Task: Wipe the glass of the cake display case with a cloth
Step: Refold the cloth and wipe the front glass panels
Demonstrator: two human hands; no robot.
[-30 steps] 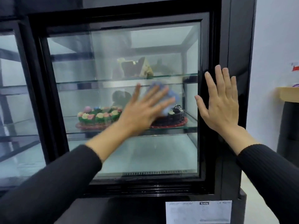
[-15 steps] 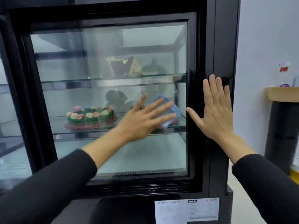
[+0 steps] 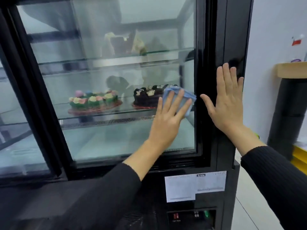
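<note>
Left hand (image 3: 167, 118): raised, back toward camera, palm forward. Four fingers (image 3: 180, 97) straight, slightly spread, pointing up and a little right. Left forearm (image 3: 146, 155) bare, rising from lower left; left sleeve (image 3: 103, 196) black. Right hand (image 3: 227, 107): raised, flat, palm forward, fingers straight, close together, pointing up; thumb (image 3: 206, 102) splayed toward left hand. Hands near, not touching. Right sleeve (image 3: 274, 180) black, wrist bare.

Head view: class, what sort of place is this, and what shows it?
Probably a bakery or cake shop: a black glass-fronted display case holds a flower-topped cake and a chocolate cake, and the left hand presses a blue cloth against its glass.
</note>
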